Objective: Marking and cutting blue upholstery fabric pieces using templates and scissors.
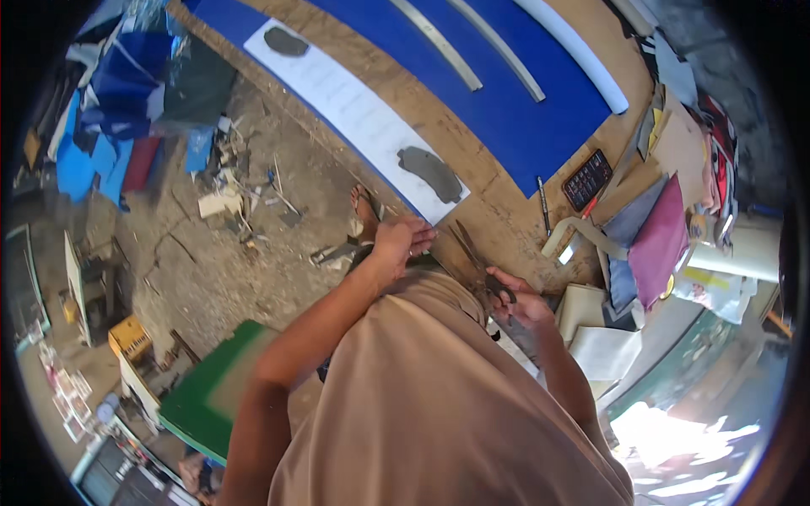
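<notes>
A pair of dark scissors (488, 277) is in my right hand (527, 305), fingers through the handles. Its blades stand apart and point away from me, toward the table edge. My left hand (403, 240) is closed at the near corner of a long blue strip (371, 187), beside the scissor tips; the exact pinch is partly hidden. On top of this strip lies a long white sheet (354, 105) with faint marks. Two flat dark grey pieces, shaped like brake pads, rest on the sheet: a near one (430, 174) and a far one (287, 40).
Blue material (523, 135) covers part of the brown table (472, 202), with two metal bars (498, 46) and a white roll (582, 63) on it. A calculator (588, 180) and pen (543, 205) lie at right, near folded fabrics (658, 244). Scraps (245, 198) litter the floor.
</notes>
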The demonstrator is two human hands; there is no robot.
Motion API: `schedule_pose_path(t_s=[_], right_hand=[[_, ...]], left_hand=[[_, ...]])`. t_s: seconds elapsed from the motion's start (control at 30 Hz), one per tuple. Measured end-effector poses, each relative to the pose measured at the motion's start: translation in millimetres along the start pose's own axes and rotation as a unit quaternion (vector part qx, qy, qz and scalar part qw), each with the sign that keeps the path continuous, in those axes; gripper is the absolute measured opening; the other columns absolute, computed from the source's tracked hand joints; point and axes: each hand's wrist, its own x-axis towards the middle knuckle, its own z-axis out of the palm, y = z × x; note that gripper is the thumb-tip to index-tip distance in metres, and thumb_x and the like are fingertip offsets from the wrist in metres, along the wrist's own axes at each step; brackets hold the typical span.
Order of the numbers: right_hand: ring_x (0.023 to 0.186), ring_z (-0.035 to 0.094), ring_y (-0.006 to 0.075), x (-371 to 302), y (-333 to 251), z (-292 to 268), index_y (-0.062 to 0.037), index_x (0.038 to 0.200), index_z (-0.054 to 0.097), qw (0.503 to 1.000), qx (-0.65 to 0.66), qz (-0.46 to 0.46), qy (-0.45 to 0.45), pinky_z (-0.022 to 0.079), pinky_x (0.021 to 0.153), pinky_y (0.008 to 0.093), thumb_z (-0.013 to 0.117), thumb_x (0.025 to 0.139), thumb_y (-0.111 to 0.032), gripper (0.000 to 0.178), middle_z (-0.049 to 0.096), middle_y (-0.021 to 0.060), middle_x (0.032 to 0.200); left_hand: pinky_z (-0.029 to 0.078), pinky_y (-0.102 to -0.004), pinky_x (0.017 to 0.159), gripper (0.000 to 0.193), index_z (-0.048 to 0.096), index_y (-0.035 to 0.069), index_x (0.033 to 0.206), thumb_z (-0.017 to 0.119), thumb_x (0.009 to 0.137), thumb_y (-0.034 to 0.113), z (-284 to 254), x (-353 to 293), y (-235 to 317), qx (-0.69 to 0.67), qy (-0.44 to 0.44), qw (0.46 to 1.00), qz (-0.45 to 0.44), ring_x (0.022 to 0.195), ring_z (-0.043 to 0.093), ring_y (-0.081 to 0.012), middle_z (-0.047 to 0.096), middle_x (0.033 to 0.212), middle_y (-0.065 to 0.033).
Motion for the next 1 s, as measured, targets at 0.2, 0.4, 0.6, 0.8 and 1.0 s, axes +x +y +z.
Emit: schedule_pose_path(t_s=[0.2, 0.4, 0.6, 0.8, 1.0], right_hand=[[0.083, 0.057, 0.0138, 25, -18, -6, -0.0042, 0.156, 0.041, 0.998, 0.031, 0.061, 0.003, 0.042, 0.060, 0.0242, 0.079, 0.088, -0.028, 0.081, 0.057, 0.0013, 0.088], [0.070, 0.051, 0.0087, 38, -22, -3, -0.0042, 0.156, 0.043, 0.996, -0.028, 0.079, 0.001, 0.037, 0.056, 0.0228, 0.075, 0.092, -0.019, 0.073, 0.058, 0.0023, 0.087], [0.073, 0.052, 0.0045, 20, -16, -6, -0.0003, 0.155, 0.044, 0.998, -0.056, 0.017, -0.017, 0.036, 0.057, 0.0185, 0.069, 0.093, -0.007, 0.066, 0.061, 0.0013, 0.094], [0.067, 0.048, 0.0041, 23, -18, -3, 0.0000, 0.154, 0.047, 0.996, -0.083, 0.014, 0.001, 0.035, 0.056, 0.0188, 0.064, 0.095, -0.002, 0.061, 0.060, -0.0001, 0.088], [0.067, 0.048, 0.0025, 45, -25, 7, -0.0008, 0.154, 0.048, 0.992, -0.117, 0.003, -0.041, 0.036, 0.058, 0.0192, 0.058, 0.099, 0.002, 0.056, 0.064, -0.0017, 0.089]], left_hand=[[0.060, -0.0348, 0.071, 0.016, 0.066, 0.001, 0.106, 0.062, 0.100, 0.015, -4, -4, -10, 0.031, 0.053, 0.998, -0.013, 0.083, 0.072, -0.0200, 0.073, 0.096, -0.0099], [0.060, -0.0313, 0.065, 0.020, 0.067, 0.001, 0.107, 0.066, 0.101, 0.019, 2, -9, -18, 0.029, 0.077, 0.997, -0.009, 0.077, 0.073, -0.0190, 0.075, 0.097, -0.0109], [0.058, -0.0279, 0.058, 0.021, 0.069, 0.000, 0.102, 0.069, 0.102, 0.021, 12, -2, -13, 0.028, 0.084, 0.992, 0.093, 0.068, 0.071, -0.0140, 0.075, 0.086, -0.0083], [0.057, -0.0259, 0.058, 0.019, 0.072, 0.001, 0.100, 0.066, 0.103, 0.018, 10, 0, -18, 0.144, 0.054, 0.987, 0.044, 0.068, 0.070, -0.0121, 0.076, 0.087, -0.0080], [0.057, -0.0261, 0.061, 0.020, 0.073, 0.000, 0.100, 0.064, 0.103, 0.017, 3, 4, -20, 0.148, 0.032, 0.987, 0.048, 0.071, 0.071, -0.0122, 0.076, 0.089, -0.0079]])
